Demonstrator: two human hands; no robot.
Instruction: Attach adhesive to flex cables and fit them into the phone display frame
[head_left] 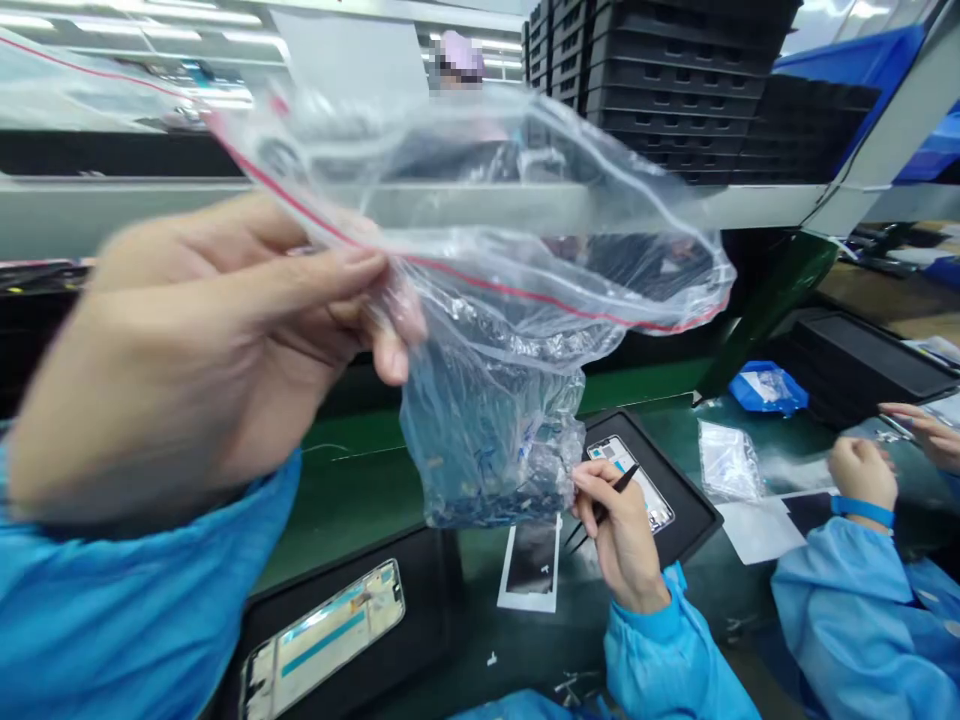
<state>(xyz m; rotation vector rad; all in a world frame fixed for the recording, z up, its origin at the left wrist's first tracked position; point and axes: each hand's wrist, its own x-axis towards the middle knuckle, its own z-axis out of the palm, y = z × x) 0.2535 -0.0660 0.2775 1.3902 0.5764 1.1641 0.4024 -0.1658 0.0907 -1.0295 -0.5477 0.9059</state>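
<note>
My left hand (pixel 225 340) is raised close to the camera, with thumb and fingers pinched on the top edge of a clear zip bag (pixel 510 250) that has a red seal line. The bag hangs open and crumpled, and small blue and dark parts (pixel 487 470) are heaped at its bottom. My right hand (pixel 619 535) is lower, just right of the bag's bottom corner, closed on thin black tweezers (pixel 611 495); its fingertips touch or nearly touch the bag. Under the bag lies a white-bordered dark film piece (pixel 532 565).
A black tray (pixel 694 515) holds a phone frame (pixel 634 470) behind my right hand; another tray (pixel 427 580) with a phone frame (pixel 322 640) lies at lower left. A co-worker's hand (pixel 862 475) works at right, near a clear bag (pixel 724 460) and blue bag (pixel 769 388). Stacked black trays (pixel 675 80) stand behind.
</note>
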